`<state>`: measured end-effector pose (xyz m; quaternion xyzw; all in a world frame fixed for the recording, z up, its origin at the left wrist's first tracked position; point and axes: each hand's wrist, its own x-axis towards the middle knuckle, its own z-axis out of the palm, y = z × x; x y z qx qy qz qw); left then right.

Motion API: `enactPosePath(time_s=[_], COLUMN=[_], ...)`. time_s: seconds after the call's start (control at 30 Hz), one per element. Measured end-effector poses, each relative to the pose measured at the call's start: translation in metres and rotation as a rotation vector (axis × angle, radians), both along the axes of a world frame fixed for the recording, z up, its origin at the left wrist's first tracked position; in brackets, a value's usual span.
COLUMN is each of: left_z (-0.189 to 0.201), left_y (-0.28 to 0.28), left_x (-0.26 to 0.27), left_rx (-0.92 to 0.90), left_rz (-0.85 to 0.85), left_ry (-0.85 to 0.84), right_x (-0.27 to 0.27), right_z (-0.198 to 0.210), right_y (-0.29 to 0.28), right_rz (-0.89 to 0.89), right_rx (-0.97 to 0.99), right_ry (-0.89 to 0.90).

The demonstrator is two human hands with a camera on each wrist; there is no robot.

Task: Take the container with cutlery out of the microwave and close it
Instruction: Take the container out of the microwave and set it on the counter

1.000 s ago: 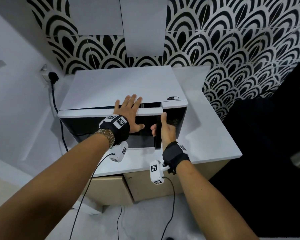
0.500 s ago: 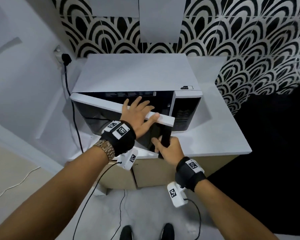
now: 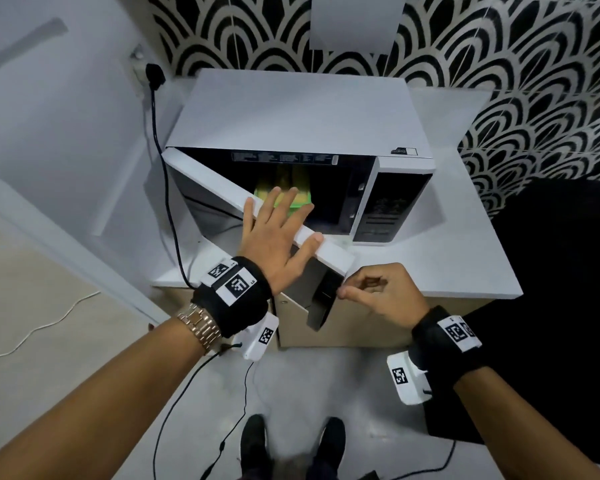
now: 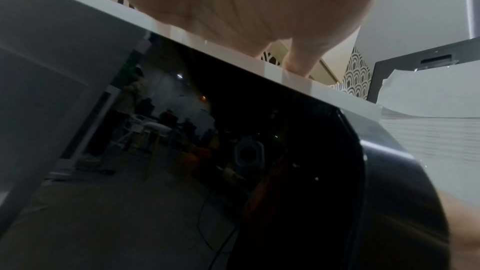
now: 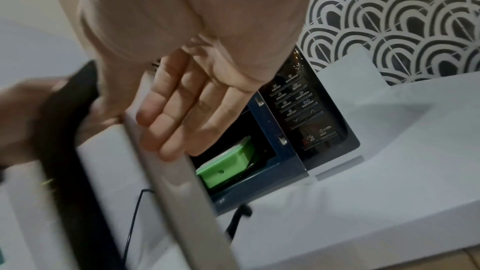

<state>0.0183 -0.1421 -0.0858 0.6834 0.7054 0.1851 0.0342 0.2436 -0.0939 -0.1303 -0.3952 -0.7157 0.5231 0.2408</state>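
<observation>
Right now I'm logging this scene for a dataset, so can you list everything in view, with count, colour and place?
White box-shaped microwave: one, white, on the counter, against the patterned wall.
Microwave door: one, white-edged with dark glass, swung partly open to the left.
Green plastic container: one, green with a pale rim, inside the microwave cavity; contents not visible.
Black control panel: one, black, on the microwave's right front.
White counter: one, white top over a beige cabinet.
Black power cable: one, black, from the wall socket down the microwave's left.
Left hand: open, fingers flat on the door's top edge.
Right hand: loosely curled, at the door's dark handle.
</observation>
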Motion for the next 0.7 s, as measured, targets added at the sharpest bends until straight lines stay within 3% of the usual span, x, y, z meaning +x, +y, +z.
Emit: enactPosePath(time_s=[0.27, 0.53, 0.6, 0.7], left_z=[0.009, 0.052, 0.055, 0.051], left_y=[-0.060, -0.130, -0.147, -0.166], left_x=[-0.019, -0.014, -0.006, -0.001], left_rx=[-0.105, -0.408, -0.429, -0.434], left_rz=[0.003, 0.120, 0.161, 0.227], left_ry=[-0.147, -0.144, -0.148, -0.106], right_x=[-0.002, -0.040, -0.058, -0.090], right_z=[0.019, 0.011, 0.012, 0.024], right_y=[0.018, 0.006, -0.009, -0.038], right_rz=[-0.038, 0.080, 0.163, 0.441], right_rx=[0.066, 0.107, 0.201, 0.512], right_ry=[0.011, -0.033, -0.021, 0.044])
